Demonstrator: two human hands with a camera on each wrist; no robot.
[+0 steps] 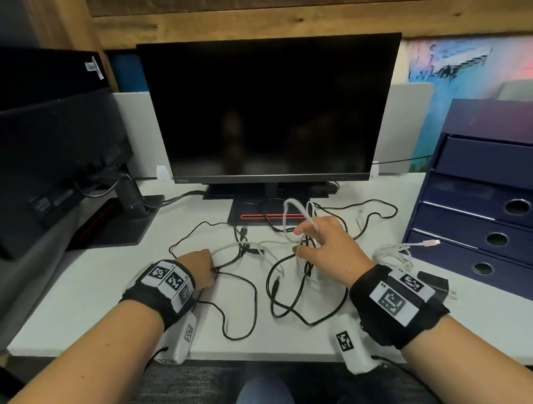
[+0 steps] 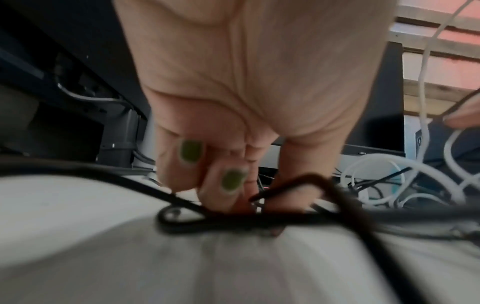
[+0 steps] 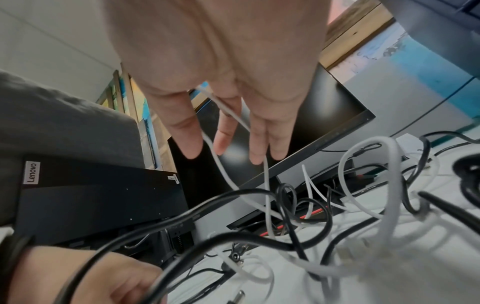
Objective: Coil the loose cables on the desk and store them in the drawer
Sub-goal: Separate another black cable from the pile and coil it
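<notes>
Left hand (image 1: 198, 267): fingers curling, pinching black cable (image 2: 233, 222) against desk (image 1: 104, 302).
Right hand (image 1: 330, 246): fingers reaching out straight, white cable (image 3: 265, 181) threading between them.
Writing: "Lenovo" label (image 3: 32, 172) showing on monitor back (image 3: 103, 201).

We are at an office workstation: a white desk (image 1: 104, 302) carries a dark computer monitor (image 1: 268, 105), a second monitor (image 1: 49, 152) turned away at the left, and a blue drawer unit (image 1: 486, 191) at the right, with grey divider panels (image 1: 410, 125) behind. Black and white cables (image 1: 248, 248) lie tangled before the screen.
</notes>
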